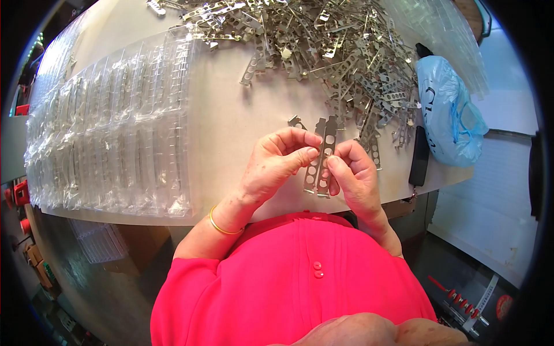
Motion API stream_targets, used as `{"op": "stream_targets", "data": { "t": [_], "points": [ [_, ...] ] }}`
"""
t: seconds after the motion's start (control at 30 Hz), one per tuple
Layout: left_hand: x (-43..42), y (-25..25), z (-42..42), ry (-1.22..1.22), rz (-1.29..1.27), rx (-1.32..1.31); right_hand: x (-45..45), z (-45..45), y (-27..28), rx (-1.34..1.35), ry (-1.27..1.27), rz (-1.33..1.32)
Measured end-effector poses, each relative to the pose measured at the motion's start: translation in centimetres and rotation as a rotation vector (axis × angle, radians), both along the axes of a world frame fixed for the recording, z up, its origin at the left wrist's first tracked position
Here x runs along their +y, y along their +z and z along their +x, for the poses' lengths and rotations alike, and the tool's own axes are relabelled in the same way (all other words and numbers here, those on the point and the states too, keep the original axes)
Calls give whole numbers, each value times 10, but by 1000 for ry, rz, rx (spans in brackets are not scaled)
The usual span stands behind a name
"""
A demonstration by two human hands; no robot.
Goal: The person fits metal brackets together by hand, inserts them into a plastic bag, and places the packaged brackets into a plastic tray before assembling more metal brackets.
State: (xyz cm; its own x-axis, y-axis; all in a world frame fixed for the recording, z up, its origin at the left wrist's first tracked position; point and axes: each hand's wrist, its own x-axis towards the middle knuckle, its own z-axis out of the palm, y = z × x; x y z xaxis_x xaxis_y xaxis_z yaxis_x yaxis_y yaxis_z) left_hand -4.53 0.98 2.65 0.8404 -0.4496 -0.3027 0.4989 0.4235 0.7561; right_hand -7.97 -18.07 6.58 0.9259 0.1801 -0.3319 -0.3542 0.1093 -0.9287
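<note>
Two flat metal brackets with round holes stand side by side between my hands, over the near part of the table. My left hand [276, 161] pinches the left metal bracket [320, 128] between thumb and index finger. On the other side, my right hand [356, 176] closes thumb and fingers on the right metal bracket [330, 128]. The brackets overlap or lie very close; whether they touch I cannot tell. Just beyond my left fingers a loose bracket [296, 121] rests on the table [222, 155], partly hidden. A large heap of similar brackets [363, 72] spreads behind.
Clear plastic trays [187, 104] with wrapped pieces in rows cover the left side. A blue plastic bag [444, 98] sits at the right edge, beside a long black object [419, 155]. More clear plastic sheets or trays [447, 40] lie at the far right.
</note>
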Motion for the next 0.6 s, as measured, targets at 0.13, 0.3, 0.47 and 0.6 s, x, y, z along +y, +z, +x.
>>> {"op": "stream_targets", "data": {
  "t": [0.13,0.3,0.47,0.6],
  "points": [
    [-4,-3,-2,75,-33,-41,0,0,0,-34,-54,-14],
    [-3,-3,2,79,-44,11,-1,-1,1,-38,-81,-43],
    [1,-6,3,9,-182,87,-3,0,3,-10,-83,-79],
    [1,-10,3,0,-223,128,0,0,3,36,-47,-75]
  ]
}}
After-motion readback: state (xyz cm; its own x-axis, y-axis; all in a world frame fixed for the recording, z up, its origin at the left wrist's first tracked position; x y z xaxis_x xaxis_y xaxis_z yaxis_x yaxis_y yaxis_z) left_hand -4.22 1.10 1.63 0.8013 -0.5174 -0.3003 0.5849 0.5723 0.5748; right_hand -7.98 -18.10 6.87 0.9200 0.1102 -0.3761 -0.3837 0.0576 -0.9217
